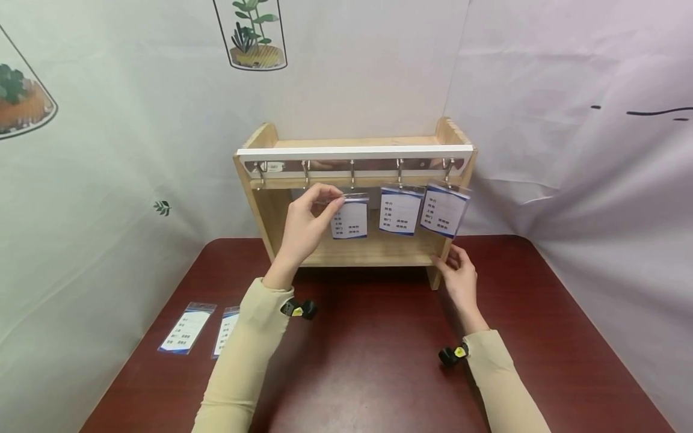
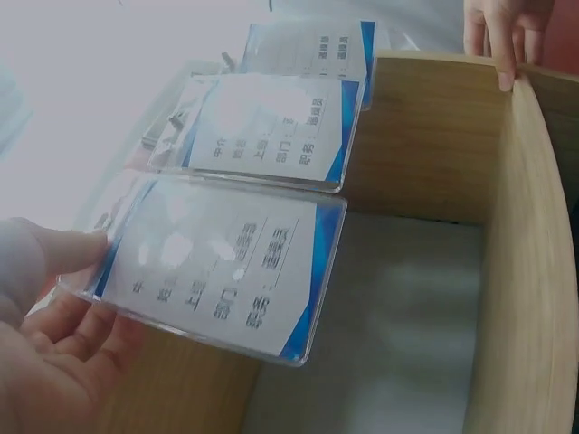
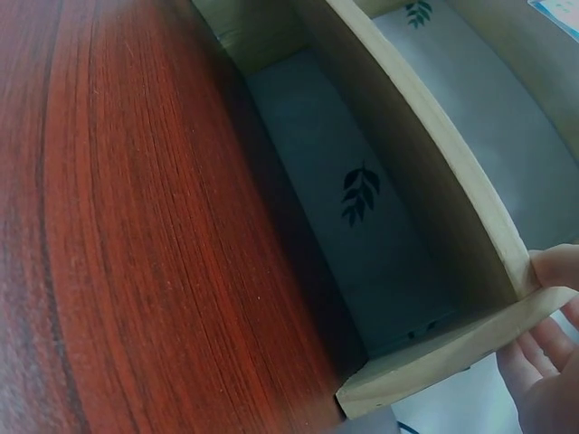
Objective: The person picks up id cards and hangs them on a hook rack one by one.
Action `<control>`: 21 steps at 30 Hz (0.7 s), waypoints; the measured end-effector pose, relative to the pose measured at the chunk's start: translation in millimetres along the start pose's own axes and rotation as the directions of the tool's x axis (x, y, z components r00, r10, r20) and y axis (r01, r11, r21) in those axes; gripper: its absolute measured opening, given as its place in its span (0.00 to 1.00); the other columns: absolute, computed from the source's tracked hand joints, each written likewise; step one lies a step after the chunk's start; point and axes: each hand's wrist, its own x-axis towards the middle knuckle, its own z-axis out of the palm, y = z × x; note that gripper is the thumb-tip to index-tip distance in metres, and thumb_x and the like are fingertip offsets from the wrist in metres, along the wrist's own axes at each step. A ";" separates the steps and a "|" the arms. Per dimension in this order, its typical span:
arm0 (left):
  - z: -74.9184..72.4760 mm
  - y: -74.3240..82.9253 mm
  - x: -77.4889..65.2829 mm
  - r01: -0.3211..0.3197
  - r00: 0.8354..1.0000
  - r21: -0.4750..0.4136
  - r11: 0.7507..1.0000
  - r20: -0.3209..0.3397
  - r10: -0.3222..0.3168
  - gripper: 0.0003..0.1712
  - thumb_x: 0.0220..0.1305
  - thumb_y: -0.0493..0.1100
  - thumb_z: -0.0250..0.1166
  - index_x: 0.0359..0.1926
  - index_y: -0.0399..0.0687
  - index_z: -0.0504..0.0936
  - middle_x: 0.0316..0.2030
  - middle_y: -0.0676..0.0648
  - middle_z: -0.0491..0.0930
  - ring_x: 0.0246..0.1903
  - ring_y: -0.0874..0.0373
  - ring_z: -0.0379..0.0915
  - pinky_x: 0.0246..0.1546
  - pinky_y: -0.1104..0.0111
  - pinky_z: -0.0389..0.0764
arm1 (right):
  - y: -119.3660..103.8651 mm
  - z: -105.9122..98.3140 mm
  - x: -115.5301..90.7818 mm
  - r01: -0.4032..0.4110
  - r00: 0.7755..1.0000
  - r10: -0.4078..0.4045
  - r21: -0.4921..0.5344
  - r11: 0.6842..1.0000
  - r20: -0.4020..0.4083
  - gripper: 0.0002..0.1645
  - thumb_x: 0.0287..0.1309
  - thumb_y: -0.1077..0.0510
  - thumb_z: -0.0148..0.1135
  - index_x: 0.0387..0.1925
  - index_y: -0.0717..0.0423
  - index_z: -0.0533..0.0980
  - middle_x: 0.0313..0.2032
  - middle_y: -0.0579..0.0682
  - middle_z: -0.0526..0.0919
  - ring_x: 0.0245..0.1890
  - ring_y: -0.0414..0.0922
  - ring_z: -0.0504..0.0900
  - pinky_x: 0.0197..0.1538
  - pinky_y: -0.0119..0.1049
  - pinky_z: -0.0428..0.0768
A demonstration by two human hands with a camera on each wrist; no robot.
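Observation:
My left hand pinches the top left part of a clear badge holder with a white and blue card. In the head view, its top edge sits just below the middle hook of a wooden rack. The left wrist view shows thumb and fingers on the top end of this badge holder. Two similar badges hang to its right, one on the fourth hook and another, tilted, on the rightmost. My right hand grips the lower right side panel of the rack.
Two more badge holders lie on the dark red table at the left: one in full view, the other partly behind the left sleeve. The two leftmost hooks carry no badge. Pale cloth surrounds the table.

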 end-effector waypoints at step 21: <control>15.2 2.0 12.8 -0.038 0.995 0.039 0.999 -0.086 0.041 0.07 0.70 0.38 0.65 0.45 0.38 0.83 0.40 0.44 0.86 0.38 0.55 0.81 0.41 0.65 0.82 | 1.9 1.1 0.2 -0.005 1.000 0.005 0.007 1.000 -0.006 0.31 0.63 0.56 0.70 0.64 0.60 0.71 0.61 0.60 0.78 0.60 0.53 0.78 0.57 0.48 0.78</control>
